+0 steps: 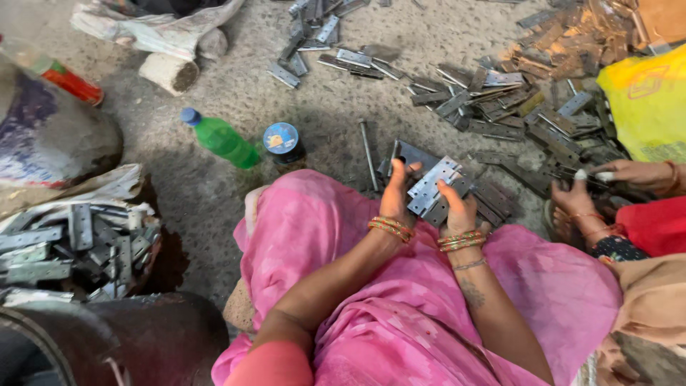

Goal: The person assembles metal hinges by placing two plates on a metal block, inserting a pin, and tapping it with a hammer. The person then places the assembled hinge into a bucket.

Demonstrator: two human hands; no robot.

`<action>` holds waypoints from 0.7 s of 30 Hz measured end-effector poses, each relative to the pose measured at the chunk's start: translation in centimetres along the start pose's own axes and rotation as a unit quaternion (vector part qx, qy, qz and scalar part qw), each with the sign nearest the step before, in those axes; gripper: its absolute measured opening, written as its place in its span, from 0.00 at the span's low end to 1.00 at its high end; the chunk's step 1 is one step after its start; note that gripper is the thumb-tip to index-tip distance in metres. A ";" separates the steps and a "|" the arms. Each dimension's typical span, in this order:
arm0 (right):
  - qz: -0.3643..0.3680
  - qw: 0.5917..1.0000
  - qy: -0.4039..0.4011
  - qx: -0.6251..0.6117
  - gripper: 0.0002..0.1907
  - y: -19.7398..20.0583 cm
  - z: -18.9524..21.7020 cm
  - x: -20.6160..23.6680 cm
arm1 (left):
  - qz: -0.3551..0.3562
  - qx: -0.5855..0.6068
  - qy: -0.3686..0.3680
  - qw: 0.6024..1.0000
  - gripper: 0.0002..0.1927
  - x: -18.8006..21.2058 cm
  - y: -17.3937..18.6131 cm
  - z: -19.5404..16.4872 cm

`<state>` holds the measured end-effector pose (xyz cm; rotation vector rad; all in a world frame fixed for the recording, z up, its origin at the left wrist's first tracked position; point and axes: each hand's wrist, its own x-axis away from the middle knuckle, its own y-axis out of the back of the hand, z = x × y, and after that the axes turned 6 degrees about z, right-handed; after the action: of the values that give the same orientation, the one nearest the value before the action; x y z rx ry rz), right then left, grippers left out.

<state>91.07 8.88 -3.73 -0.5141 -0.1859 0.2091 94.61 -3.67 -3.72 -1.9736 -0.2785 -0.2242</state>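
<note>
A small stack of flat grey metal hinge plates (433,191) is being held above the pink-draped lap (400,286), just in front of it; the stack is being gripped by the left hand (397,194) with its grip closed on the left edge, and by the right hand (459,209) with its grip closed on the right edge; beyond the stack, a scattered heap of similar metal hinges (500,107) is being left lying on the concrete floor (236,100); left of the stack, a green plastic bottle (221,139) is lying; to the right, a co-worker's hand (636,175) is being seen.

Hinge stack (434,191) held between left hand (397,194) and right hand (457,211), near centre. Bottle (221,139) and tin (283,142) just left; loose hinges (500,100) far right. Sack of hinges (71,243) near left.
</note>
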 end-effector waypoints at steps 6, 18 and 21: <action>0.036 0.985 0.030 0.164 0.14 -2.1 0.1 1.9 | -0.078 0.031 0.012 0.996 0.32 1.2 1.9 1.2; 0.049 0.963 0.044 0.261 0.16 2.4 -1.2 -1.7 | -0.070 -0.353 -0.063 0.931 0.47 1.8 2.6 4.4; -0.038 0.957 -0.068 0.280 0.17 2.8 -1.4 -1.8 | -0.047 -0.456 0.000 0.889 0.49 2.1 3.5 4.6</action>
<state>89.21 10.18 -6.53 0.0727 -0.2684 0.2121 97.81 -0.64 -7.98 -2.8956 -0.2965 -0.4830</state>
